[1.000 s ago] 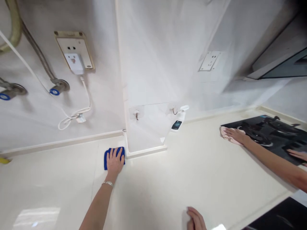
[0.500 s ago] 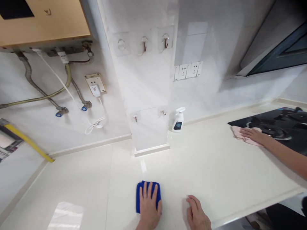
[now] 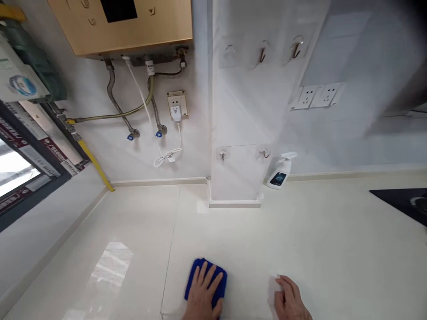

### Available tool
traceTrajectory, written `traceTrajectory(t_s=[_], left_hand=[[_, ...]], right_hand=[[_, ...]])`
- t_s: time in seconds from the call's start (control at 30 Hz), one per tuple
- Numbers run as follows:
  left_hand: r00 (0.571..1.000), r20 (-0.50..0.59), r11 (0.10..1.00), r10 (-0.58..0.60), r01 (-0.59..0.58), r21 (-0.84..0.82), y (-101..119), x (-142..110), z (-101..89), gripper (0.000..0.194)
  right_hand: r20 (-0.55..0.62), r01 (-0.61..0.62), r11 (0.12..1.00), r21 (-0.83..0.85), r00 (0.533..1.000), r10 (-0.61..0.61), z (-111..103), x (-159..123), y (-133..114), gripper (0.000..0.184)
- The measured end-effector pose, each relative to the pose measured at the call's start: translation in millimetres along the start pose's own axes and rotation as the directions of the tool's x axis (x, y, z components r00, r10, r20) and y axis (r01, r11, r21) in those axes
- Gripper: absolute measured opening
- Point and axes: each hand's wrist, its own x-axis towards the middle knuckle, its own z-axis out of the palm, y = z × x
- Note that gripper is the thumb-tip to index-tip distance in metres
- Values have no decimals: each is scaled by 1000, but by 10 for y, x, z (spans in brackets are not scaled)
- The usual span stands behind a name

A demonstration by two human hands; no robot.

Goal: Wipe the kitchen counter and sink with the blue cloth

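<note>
My left hand lies flat on a folded blue cloth and presses it to the glossy white counter. Its fingers are spread, and cloth shows beyond the fingertips and between them. To the right, my right hand rests at the counter surface with nothing in it. Its fingers are loosely bent, with a gap between thumb and forefinger. A white spray bottle with a dark label stands by the wall, beyond both hands.
A wall pillar with clear hooks juts onto the counter. At the left hang a gold water heater, its hoses, and a yellow pipe reaching the counter. A black hob shows at the right edge. Sockets are on the wall.
The view has swung left, so the other person's arm and pink cloth have left the frame. My left hand and the blue cloth have turned slightly. My right hand stays apart from the cloth.
</note>
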Motion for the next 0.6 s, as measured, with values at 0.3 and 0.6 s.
traceTrajectory(t_s=[0.3,0.6], left_hand=[[772,-201,760,-603,633,150,-1401,-631,-460,53],[591,-244,593,-769,802,74,-1732,-446,-574,65]], right_hand=[[3,-24,1000,15,1000,24,69,-31,48,35],[-54,11,999,37,999,-9,0,39,-156,32]])
